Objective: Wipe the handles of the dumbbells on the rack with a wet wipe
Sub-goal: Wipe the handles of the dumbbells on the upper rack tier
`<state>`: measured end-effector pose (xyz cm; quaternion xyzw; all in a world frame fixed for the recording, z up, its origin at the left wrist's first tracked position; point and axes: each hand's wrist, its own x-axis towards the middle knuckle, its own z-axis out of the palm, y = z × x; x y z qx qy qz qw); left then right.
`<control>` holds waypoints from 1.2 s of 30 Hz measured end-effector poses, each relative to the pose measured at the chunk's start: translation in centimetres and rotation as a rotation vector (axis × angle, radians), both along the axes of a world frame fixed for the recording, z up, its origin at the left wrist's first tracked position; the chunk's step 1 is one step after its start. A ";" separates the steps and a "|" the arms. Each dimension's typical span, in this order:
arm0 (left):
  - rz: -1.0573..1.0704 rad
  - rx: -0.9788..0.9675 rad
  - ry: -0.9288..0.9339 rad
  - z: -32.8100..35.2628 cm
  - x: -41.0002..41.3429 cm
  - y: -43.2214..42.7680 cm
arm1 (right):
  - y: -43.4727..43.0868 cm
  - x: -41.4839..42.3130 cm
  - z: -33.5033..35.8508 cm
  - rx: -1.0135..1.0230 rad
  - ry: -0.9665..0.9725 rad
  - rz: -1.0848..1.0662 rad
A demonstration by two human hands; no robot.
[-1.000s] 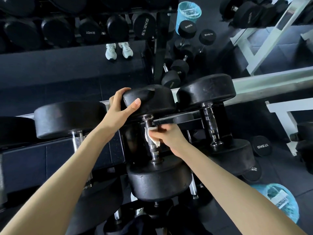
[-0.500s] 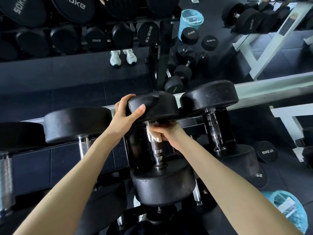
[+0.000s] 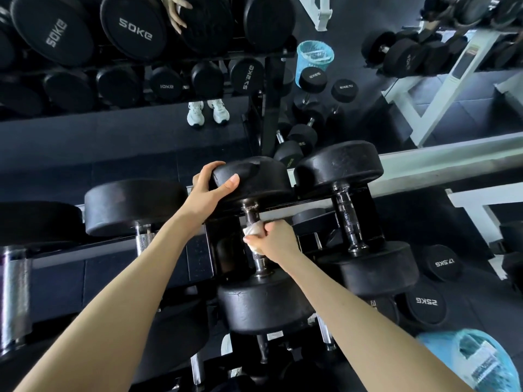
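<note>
1. Two bare forearms come in from the bottom edge of the head view, both almost straight, and reach to one black dumbbell (image 3: 263, 304) that lies on the rack (image 3: 198, 253).
2. The left hand (image 3: 210, 190) is on the far head of this dumbbell. Its fingers curl over the top edge and the thumb presses on the rounded side, so it grips the head.
3. The right hand (image 3: 276, 239) is closed like a fist around the handle (image 3: 251, 215), about at its middle, and it holds the wet wipe (image 3: 252, 232) against the metal.
4. The wet wipe is white and crumpled. Only a small part shows at the left of the fist, touching the handle.
5. The handle is dark knurled steel with shiny collars at both ends, and it runs away from the viewer between two worn rubber heads.
6. A second dumbbell (image 3: 370, 267) lies just beside it on the right. A blue bin (image 3: 481, 360) stands in the lower right corner.
</note>
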<state>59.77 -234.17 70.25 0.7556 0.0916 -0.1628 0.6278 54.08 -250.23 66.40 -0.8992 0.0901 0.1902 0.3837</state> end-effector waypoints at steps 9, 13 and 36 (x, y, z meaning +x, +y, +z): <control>-0.021 0.044 0.027 0.3 -0.2 0.2 | -2.3 -0.7 0.1 -0.130 0.352 0.320; -0.016 0.031 0.021 0.1 0.0 0.2 | -3.8 0.1 -0.5 0.037 0.495 0.359; 0.061 -0.021 -0.025 0.3 -0.4 -0.6 | 1.0 -0.8 1.4 -0.434 0.277 0.206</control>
